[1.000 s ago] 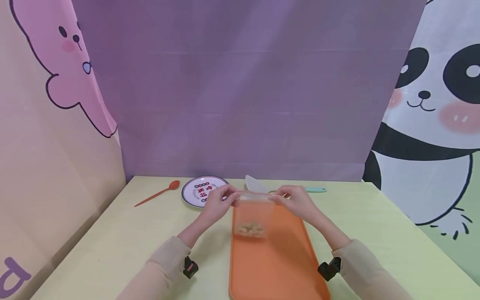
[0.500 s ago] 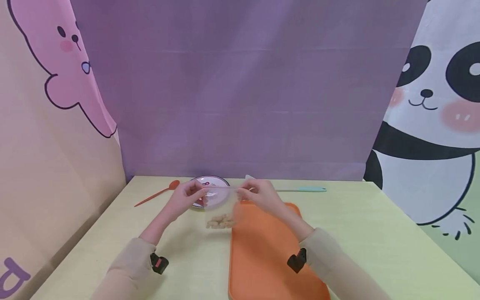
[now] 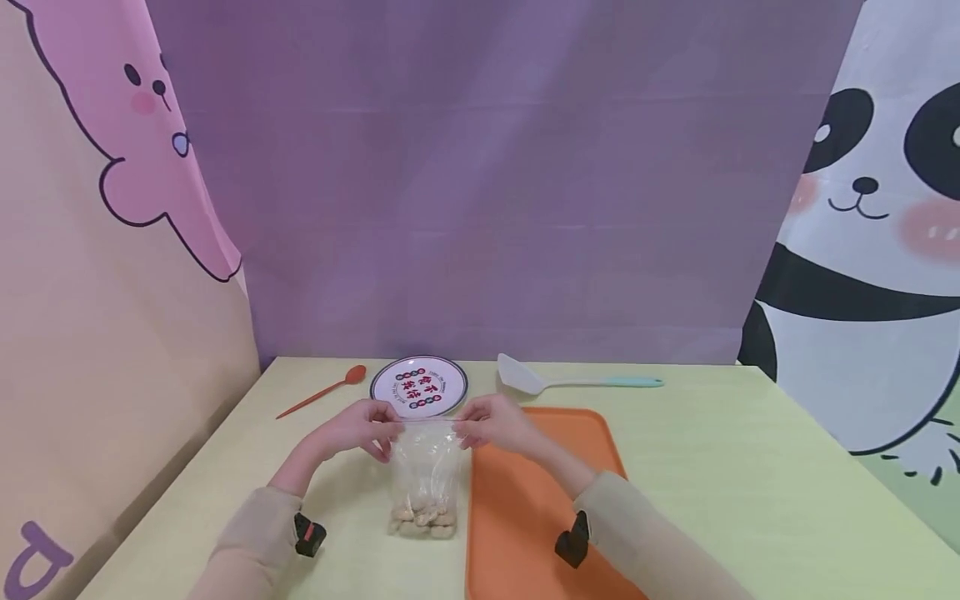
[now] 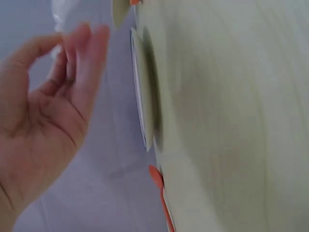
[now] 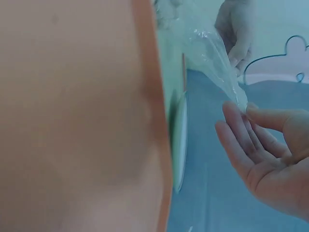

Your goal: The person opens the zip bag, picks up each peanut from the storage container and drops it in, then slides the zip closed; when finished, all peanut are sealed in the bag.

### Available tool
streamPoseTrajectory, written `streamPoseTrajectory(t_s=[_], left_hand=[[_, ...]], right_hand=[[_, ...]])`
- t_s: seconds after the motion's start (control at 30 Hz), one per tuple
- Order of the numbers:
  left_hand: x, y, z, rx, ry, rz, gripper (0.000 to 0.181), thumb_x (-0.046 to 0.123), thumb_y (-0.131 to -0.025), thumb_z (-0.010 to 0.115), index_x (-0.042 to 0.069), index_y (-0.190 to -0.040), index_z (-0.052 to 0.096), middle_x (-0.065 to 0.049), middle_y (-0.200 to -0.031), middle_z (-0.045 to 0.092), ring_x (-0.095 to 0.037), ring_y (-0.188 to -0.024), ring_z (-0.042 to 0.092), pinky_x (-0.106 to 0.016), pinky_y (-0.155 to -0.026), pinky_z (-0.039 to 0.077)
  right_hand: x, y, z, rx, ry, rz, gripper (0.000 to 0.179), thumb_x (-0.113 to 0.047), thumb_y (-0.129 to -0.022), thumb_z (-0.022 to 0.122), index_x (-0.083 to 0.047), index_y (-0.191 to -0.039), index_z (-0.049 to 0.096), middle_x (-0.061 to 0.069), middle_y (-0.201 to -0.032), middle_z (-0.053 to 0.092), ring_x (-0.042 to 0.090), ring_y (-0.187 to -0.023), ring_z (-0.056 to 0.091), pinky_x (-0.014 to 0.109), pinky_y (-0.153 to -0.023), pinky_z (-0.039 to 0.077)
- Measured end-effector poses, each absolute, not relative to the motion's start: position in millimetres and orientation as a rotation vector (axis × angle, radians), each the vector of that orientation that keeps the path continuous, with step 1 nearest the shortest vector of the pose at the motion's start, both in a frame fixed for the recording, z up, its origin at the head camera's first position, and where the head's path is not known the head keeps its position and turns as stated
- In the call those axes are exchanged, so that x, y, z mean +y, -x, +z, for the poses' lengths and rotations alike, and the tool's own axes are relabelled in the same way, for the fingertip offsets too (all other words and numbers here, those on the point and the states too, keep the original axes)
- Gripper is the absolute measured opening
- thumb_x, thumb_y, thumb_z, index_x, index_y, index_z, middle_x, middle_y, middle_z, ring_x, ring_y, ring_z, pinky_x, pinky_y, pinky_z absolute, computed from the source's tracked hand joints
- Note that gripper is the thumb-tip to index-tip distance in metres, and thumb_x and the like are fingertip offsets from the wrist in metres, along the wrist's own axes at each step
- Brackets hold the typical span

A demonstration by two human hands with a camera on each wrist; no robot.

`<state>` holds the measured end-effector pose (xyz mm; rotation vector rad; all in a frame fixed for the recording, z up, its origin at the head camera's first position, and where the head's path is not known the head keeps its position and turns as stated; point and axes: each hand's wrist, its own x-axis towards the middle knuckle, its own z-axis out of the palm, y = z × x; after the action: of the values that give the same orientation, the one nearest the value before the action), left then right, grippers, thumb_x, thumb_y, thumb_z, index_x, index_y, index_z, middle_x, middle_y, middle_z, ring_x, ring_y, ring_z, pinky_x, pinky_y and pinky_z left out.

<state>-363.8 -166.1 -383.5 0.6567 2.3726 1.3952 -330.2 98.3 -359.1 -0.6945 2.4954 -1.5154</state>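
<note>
A clear plastic bag (image 3: 427, 467) hangs between the two hands, with several peanut-like tan pieces (image 3: 423, 518) gathered at its bottom. My left hand (image 3: 366, 429) pinches the bag's top left corner between thumb and fingers. At the opposite top corner, my right hand (image 3: 495, 423) pinches the edge, and the right wrist view shows thumb and fingertips meeting on the plastic (image 5: 207, 53). The bag is upright, left of the orange tray (image 3: 540, 533). Whether its bottom touches the table cannot be told.
Behind the hands lies a white plate (image 3: 419, 387) with red characters. An orange-red spoon (image 3: 322, 392) is left of it, and a spatula (image 3: 577, 382) with a pale head and mint handle lies right. The pale yellow table (image 3: 735, 500) ends at a purple backdrop.
Both hands have moved left, carrying the bag from above the orange tray to its left side. They have also come lower and nearer, uncovering the plate and the spatula.
</note>
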Motion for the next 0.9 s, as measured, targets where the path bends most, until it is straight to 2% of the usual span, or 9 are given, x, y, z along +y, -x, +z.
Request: streamPoseTrajectory(t_s=[0.17,0.37,0.57,0.77,0.9], left_hand=[[-158,368,-391,2.611,-0.542,1.278,0.016,0.014,-0.090,0.062,-0.001,-0.095,0.062,-0.007,-0.082,0.060,-0.013,-0.062,0.061,-0.029,-0.059,0.056],[-150,365,-393,2.754,-0.389,1.177,0.015,0.009,-0.084,0.068,0.001,-0.095,0.062,-0.005,-0.080,0.061,-0.012,-0.059,0.057,-0.025,-0.056,0.053],[-152,362,-395,2.794,-0.381,1.204,0.025,0.005,-0.079,0.072,-0.003,-0.099,0.060,-0.008,-0.081,0.061,-0.013,-0.057,0.058,-0.026,-0.054,0.052],[-154,363,-392,2.871,-0.390,1.198,0.015,0.011,-0.084,0.068,0.001,-0.094,0.063,-0.007,-0.084,0.063,-0.014,-0.067,0.060,-0.025,-0.059,0.053],[-158,359,-383,3.010,-0.466,1.221,0.012,0.015,-0.089,0.063,0.003,-0.092,0.066,-0.006,-0.085,0.066,-0.015,-0.076,0.059,-0.025,-0.065,0.050]], right_hand=[[99,341,-370,2.624,0.679,-1.508,0.013,-0.004,-0.085,0.065,0.007,-0.092,0.066,0.018,-0.083,0.069,0.033,-0.076,0.069,0.040,-0.071,0.058],[108,347,-379,2.738,0.667,-1.443,0.014,-0.008,-0.084,0.065,0.004,-0.092,0.067,0.017,-0.083,0.070,0.030,-0.075,0.069,0.028,-0.066,0.056],[125,346,-379,2.706,0.707,-1.449,0.017,-0.009,-0.086,0.064,0.006,-0.093,0.068,0.019,-0.086,0.070,0.025,-0.075,0.070,0.030,-0.069,0.057],[150,339,-367,2.756,0.773,-1.374,0.018,-0.016,-0.088,0.064,-0.001,-0.096,0.069,0.015,-0.086,0.070,0.022,-0.079,0.067,0.031,-0.071,0.055],[171,333,-352,2.915,0.883,-1.279,0.014,-0.020,-0.090,0.063,-0.010,-0.098,0.070,0.005,-0.089,0.070,0.018,-0.081,0.065,0.027,-0.073,0.054]])
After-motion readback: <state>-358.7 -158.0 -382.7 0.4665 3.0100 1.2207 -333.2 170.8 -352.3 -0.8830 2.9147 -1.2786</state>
